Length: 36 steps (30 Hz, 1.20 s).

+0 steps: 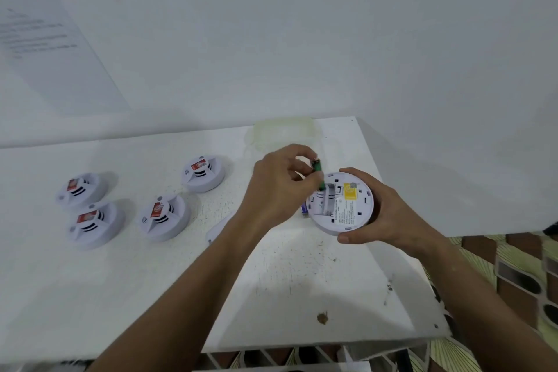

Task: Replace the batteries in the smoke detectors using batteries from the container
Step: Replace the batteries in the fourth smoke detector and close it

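My right hand (pixel 389 211) grips a white smoke detector (pixel 342 205) turned back side up, its yellow label and open battery bay showing. My left hand (pixel 280 181) pinches a green battery (pixel 317 170) just above the detector's left edge, at the bay. A blue-and-white battery (pixel 304 209) lies on the table against the detector's lower left side. A translucent container (pixel 283 131) stands at the table's back edge, behind my hands.
Several white smoke detectors with red labels sit face up on the white table (pixel 120 281) to the left, the nearest being (pixel 164 216). A detached white cover (pixel 217 231) lies partly hidden under my left forearm. The table's right edge drops to a patterned floor (pixel 513 275).
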Tool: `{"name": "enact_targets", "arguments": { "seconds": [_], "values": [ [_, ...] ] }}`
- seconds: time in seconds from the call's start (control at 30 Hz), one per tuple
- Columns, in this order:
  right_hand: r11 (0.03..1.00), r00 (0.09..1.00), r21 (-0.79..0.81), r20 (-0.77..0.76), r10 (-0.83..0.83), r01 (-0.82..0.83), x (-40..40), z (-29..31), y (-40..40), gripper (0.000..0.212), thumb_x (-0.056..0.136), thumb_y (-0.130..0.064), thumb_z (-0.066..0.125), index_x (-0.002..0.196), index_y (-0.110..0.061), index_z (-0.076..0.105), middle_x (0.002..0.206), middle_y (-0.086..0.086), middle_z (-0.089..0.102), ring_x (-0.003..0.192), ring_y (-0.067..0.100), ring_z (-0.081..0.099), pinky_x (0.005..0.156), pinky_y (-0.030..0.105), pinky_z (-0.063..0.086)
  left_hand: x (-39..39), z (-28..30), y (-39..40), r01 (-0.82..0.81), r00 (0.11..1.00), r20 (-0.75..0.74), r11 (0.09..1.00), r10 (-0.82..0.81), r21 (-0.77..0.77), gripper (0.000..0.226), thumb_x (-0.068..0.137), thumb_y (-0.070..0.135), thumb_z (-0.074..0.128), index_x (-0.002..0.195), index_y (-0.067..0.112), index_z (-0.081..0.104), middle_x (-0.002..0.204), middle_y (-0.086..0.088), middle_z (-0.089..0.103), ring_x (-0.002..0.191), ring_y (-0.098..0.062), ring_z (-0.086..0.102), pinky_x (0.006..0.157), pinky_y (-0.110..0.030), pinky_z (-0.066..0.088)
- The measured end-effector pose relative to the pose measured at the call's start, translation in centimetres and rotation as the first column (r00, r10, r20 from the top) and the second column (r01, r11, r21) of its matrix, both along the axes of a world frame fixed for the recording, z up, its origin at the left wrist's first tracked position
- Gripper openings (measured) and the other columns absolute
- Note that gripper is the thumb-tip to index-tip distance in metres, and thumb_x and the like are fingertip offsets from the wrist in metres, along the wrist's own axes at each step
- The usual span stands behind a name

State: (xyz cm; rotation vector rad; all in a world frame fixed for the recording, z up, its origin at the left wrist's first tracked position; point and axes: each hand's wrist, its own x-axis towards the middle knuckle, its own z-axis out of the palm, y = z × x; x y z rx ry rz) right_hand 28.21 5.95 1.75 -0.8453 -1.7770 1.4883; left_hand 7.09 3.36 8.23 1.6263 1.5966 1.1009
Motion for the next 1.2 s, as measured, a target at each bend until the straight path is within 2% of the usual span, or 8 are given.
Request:
{"name": "enact_targets", "arguments": {
  "seconds": [0.17,0.3,0.43,0.57,0.9,1.07,1.13,1.2],
  "values": [
    [1.000,1.000,0.022,-0.019,0.014,-0.014,-1.0,0.5,0.2,0.093,0.056,0.011,0.089,0.133,-0.023,0.052,0.118,-0.007,0.064,0.112,0.016,0.062,0.081,0.027,0.057,0.1,-1.4,-0.2,0.055,0.994,-0.097,0.998,-0.056,-0.020,0.023,0.082,0.029,0.075,0.103,0.030,0.067,0.085,0.009,0.069,0.056,0.002,0.051,0.056,-0.009,0.041],
    [1.000,1.000,0.023,-0.028,0.013,-0.012,-1.0,0.6,0.6,0.092,0.055,0.010,0.088,0.132,-0.024,0.053,0.117,-0.009,0.065,0.112,0.016,0.062,0.080,0.026,0.057,-0.3,-1.8,0.0,0.100,0.966,-0.237,0.995,-0.104,-0.030,0.034,0.082,0.042,0.072,0.114,0.032,0.067,0.105,0.009,0.053,0.084,0.003,0.050,0.070,-0.008,0.034],
    [0.999,0.999,0.006,-0.035,0.034,-0.034,-0.4,0.6,1.2,0.092,0.054,0.008,0.089,0.133,-0.022,0.053,0.120,-0.004,0.065,0.113,0.021,0.062,0.081,0.028,0.057,-1.2,-1.7,0.1,0.247,0.965,-0.040,0.952,-0.258,-0.179,0.057,0.071,0.042,0.082,0.124,0.036,0.062,0.118,0.011,0.062,0.101,-0.011,0.063,0.082,-0.027,0.057],
    [0.999,1.000,0.037,0.012,0.028,-0.029,-0.1,0.5,1.4,0.090,0.054,-0.002,0.090,0.133,-0.024,0.053,0.122,-0.006,0.064,0.118,0.020,0.059,0.084,0.025,0.056,-1.7,-1.7,0.2,0.369,0.928,0.043,0.898,-0.370,-0.240,0.083,0.058,0.022,0.092,0.132,0.031,0.057,0.125,0.008,0.062,0.104,-0.019,0.066,0.084,-0.032,0.059],
    [1.000,0.999,0.019,0.040,0.020,-0.021,0.4,-0.1,2.1,0.090,0.056,-0.002,0.091,0.133,-0.023,0.052,0.123,-0.006,0.064,0.119,0.021,0.058,0.085,0.027,0.056,-1.6,-2.5,1.3,0.391,0.862,-0.254,0.894,-0.439,-0.217,0.072,0.072,0.035,0.081,0.137,0.030,0.052,0.132,0.010,0.043,0.114,-0.010,0.049,0.078,-0.007,0.049],
    [0.999,0.999,0.008,0.017,-0.040,0.040,2.0,-0.1,2.3,0.094,0.053,-0.003,0.090,0.136,-0.021,0.051,0.126,-0.002,0.063,0.120,0.020,0.059,0.088,0.030,0.057,-1.9,-3.4,2.0,0.258,0.966,0.062,0.953,-0.251,-0.160,0.043,0.081,0.036,0.074,0.123,0.035,0.064,0.118,0.012,0.061,0.087,-0.010,0.066,0.077,-0.030,0.058],
    [0.998,0.997,0.008,0.020,-0.069,0.069,2.9,-0.3,2.2,0.094,0.052,-0.002,0.089,0.136,-0.020,0.051,0.126,-0.004,0.064,0.119,0.017,0.060,0.087,0.028,0.056,-2.3,-4.5,2.9,0.106,0.990,-0.078,0.981,-0.120,-0.164,0.031,0.087,0.038,0.068,0.117,0.031,0.068,0.100,0.013,0.067,0.079,-0.005,0.066,0.071,-0.023,0.054],
    [0.996,0.996,0.002,0.031,-0.088,0.088,3.5,-0.6,2.0,0.094,0.052,-0.003,0.089,0.136,-0.020,0.051,0.127,-0.005,0.064,0.119,0.016,0.060,0.087,0.027,0.056,-2.5,-5.4,3.7,0.062,0.928,-0.343,0.969,-0.144,-0.240,0.033,0.089,0.038,0.066,0.119,0.026,0.067,0.097,0.011,0.069,0.077,-0.002,0.063,0.071,-0.015,0.046]
  ]
}}
